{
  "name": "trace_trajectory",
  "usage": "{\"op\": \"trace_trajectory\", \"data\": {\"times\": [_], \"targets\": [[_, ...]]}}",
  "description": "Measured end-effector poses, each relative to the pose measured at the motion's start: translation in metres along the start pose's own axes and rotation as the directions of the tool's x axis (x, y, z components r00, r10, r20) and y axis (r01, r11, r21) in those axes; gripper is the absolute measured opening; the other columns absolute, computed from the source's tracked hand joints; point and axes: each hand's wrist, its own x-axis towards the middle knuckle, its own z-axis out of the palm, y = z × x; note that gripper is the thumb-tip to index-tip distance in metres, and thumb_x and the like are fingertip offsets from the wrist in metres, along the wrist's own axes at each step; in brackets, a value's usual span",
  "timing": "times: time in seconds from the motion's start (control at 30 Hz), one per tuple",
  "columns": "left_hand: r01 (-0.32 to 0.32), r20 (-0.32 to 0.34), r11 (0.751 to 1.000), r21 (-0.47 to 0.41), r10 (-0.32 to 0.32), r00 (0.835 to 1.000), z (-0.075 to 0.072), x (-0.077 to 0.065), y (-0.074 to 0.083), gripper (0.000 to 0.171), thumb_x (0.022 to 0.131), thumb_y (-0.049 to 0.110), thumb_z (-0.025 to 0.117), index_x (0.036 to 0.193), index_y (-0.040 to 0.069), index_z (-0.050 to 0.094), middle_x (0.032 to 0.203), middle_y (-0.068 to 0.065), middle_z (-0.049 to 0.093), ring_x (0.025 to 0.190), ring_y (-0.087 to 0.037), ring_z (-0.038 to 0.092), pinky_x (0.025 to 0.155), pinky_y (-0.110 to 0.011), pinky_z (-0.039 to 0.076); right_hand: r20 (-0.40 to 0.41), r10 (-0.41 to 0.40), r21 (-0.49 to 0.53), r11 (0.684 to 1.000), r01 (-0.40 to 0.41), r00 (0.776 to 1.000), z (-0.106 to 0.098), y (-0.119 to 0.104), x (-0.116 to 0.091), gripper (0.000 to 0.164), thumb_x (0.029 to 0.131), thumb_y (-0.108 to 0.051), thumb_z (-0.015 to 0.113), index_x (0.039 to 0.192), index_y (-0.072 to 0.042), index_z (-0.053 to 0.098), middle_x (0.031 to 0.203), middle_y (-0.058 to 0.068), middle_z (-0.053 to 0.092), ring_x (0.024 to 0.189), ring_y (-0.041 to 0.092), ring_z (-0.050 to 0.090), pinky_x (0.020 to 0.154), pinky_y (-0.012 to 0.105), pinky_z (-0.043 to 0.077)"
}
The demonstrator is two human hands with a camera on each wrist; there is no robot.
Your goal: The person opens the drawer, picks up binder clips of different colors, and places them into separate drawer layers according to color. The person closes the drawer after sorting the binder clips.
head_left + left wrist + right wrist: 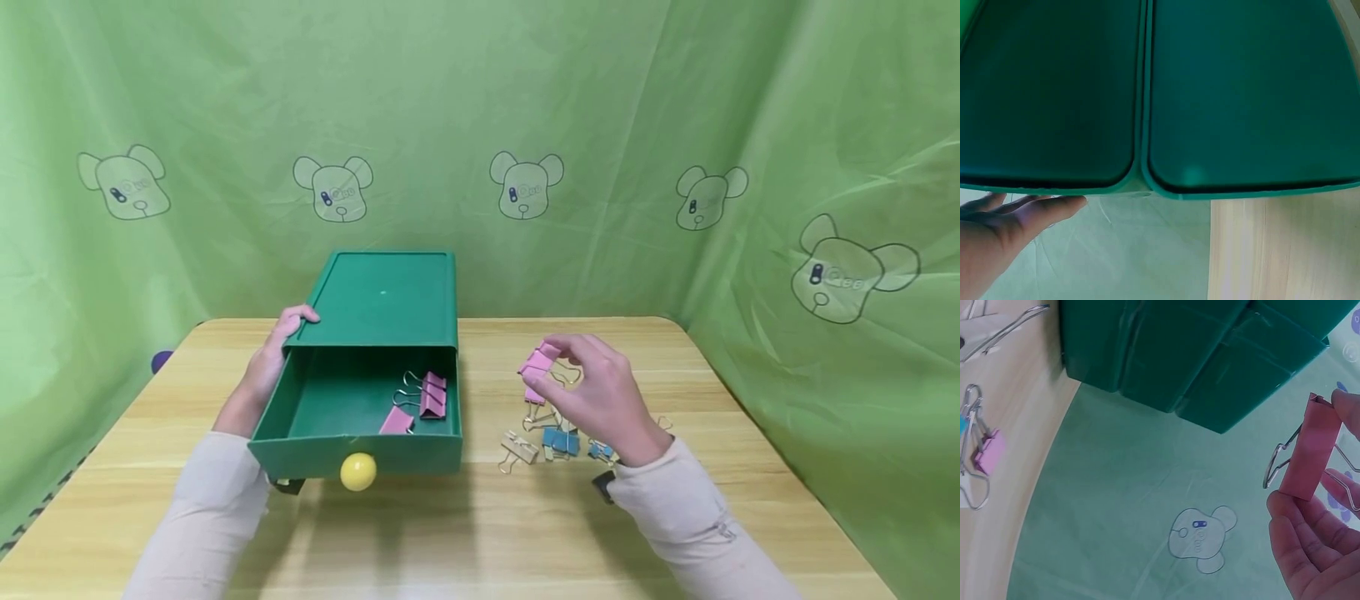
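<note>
Head view: right hand (600,396) raised above the surface (480,533), fingertips pinching a pink clip (538,361); same clip (1310,450) in the right wrist view, held upright between thumb and fingers (1297,531), wire handles showing at both sides. Left hand (266,367) laid against the left side of the green box (390,300), fingers relaxed and straight, tips on the box's top edge; in the left wrist view, hand (1004,231) flat and spread just below the green wall (1147,94). Drawer (300,446) pulled open toward the viewer, yellow knob (358,472) on its front; two pink clips (423,400) inside, near its right wall. Loose clips (551,437), beige, blue and pink, on the surface under and beside the right hand, right of the drawer. Green cloth (480,125) with bear prints behind
</note>
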Motion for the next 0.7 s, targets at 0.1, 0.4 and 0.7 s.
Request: {"op": "trace_trajectory", "data": {"times": [0.1, 0.4, 0.7], "targets": [[0.002, 0.0, 1.0, -0.006, -0.002, 1.0, 0.0, -0.001, 0.0, 0.025, 0.105, 0.042, 0.02, 0.111, 0.039, 0.044, 0.143, -0.008, 0.016, 0.125, -0.032, 0.018, 0.089, -0.048, 0.029, -0.009, -0.034, 0.011, 0.999, 0.035, 0.999, 0.0, -0.004, 0.002, 0.046, 0.071, -0.021, 0.087, 0.107, 0.0, 0.067, 0.093, 0.008, 0.067, 0.084, 0.023, 0.063, 0.073, 0.04, 0.053], [0.003, -0.008, 1.0, -0.017, -0.003, 1.0, 0.0, -0.001, 0.0, 0.025, 0.106, 0.042, 0.02, 0.111, 0.038, 0.045, 0.14, -0.005, 0.018, 0.124, -0.03, 0.019, 0.089, -0.046, 0.029, -0.026, -0.122, 0.029, 0.992, 0.122, 0.992, 0.003, -0.016, 0.01, 0.046, 0.07, -0.021, 0.087, 0.106, -0.001, 0.067, 0.094, 0.005, 0.068, 0.083, 0.018, 0.061, 0.069, 0.036, 0.053], [-0.002, -0.005, 1.0, -0.016, 0.002, 1.0, 0.001, -0.001, 0.002, 0.026, 0.106, 0.041, 0.02, 0.11, 0.039, 0.045, 0.141, -0.005, 0.017, 0.123, -0.03, 0.019, 0.089, -0.047, 0.029, -0.062, -0.226, 0.042, 0.973, 0.228, 0.972, 0.007, -0.028, 0.018, 0.046, 0.07, -0.022, 0.086, 0.105, 0.0, 0.067, 0.095, 0.008, 0.069, 0.086, 0.021, 0.064, 0.07, 0.036, 0.054]]}}
